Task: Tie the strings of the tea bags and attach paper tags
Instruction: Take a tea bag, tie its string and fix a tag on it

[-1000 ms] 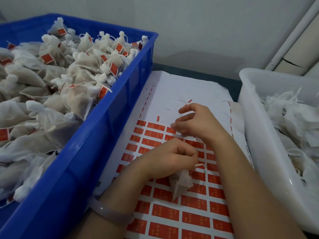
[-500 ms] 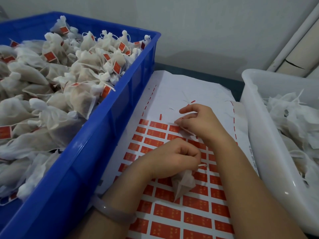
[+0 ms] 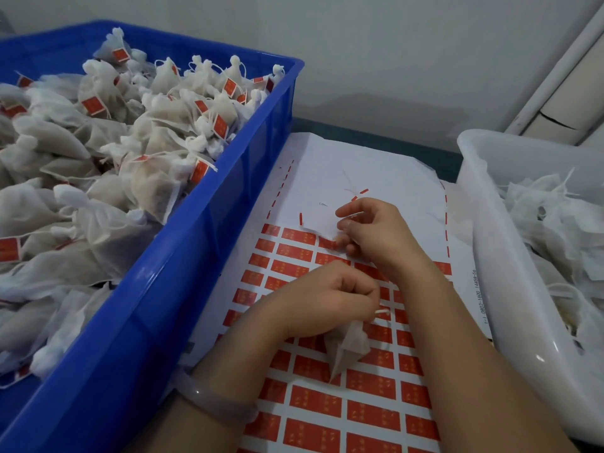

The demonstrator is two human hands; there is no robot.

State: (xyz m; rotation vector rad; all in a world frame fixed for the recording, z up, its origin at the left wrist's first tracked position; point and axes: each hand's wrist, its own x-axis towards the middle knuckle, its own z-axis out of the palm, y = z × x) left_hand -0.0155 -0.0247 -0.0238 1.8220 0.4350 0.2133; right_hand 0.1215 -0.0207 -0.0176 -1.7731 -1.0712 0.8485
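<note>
Tea bags, already tied and carrying red tags, fill the blue crate [image 3: 183,289] at the left, presumably kept there as finished stock within easy reach. Beside it on the worktop lies the label sheet [image 3: 327,403], its upper rows stripped to bare backing and red tags remaining below. Over the sheet, the left hand [image 3: 327,299] is closed in a pinch on the gathered neck of one tea bag [image 3: 346,351], a short white string end [image 3: 382,311] protruding; the pale, translucent pouch hangs to a point, touching the sheet. Farther up, the right hand [image 3: 376,233], fingers curled together, picks at the sheet's top remaining row, probably lifting a tag. The white tub [image 3: 483,256] at the right holds untagged bags, likely the supply.
</note>
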